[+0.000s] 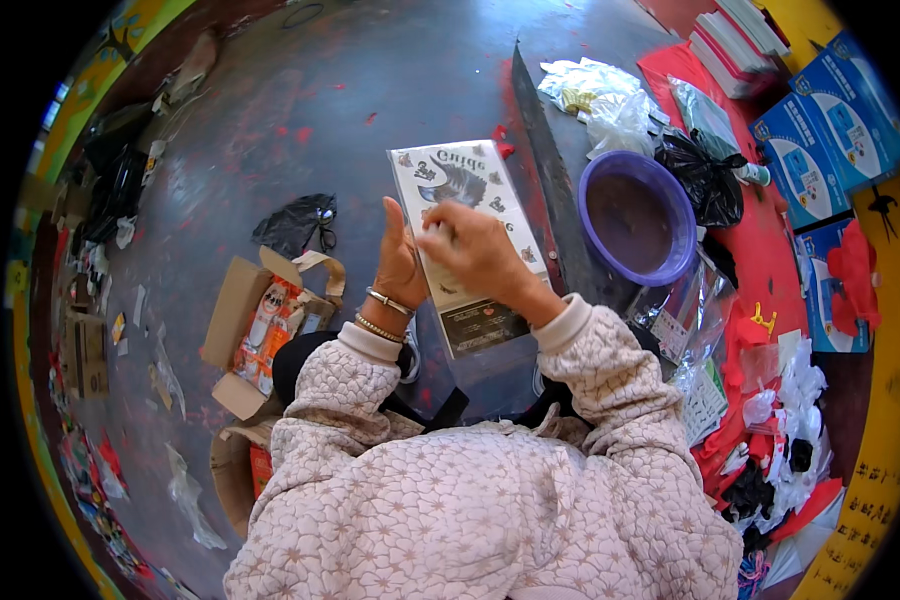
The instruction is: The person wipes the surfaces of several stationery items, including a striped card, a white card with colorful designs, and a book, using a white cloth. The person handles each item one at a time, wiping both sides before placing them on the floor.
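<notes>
A flat, cream-coloured printed booklet or card in a clear plastic sleeve [490,225] lies in front of me, with dark pictures and a dark panel at its near end. My left hand [400,262] is at its left edge, fingers stretched upward and palm turned inward, a bracelet and a beaded band on the wrist. Above the middle of the sleeve is my right hand [480,250], its fingers curled together and slightly blurred. Whatever those fingers may hold is hidden.
An opened cardboard box [232,320] with orange packets stands at left, near a black plastic bag [295,228]. To the right are a purple basin [592,228] of murky water, a tied black bag [705,190], blue boxes [805,170] and plastic wrappings [800,400] on red cloth.
</notes>
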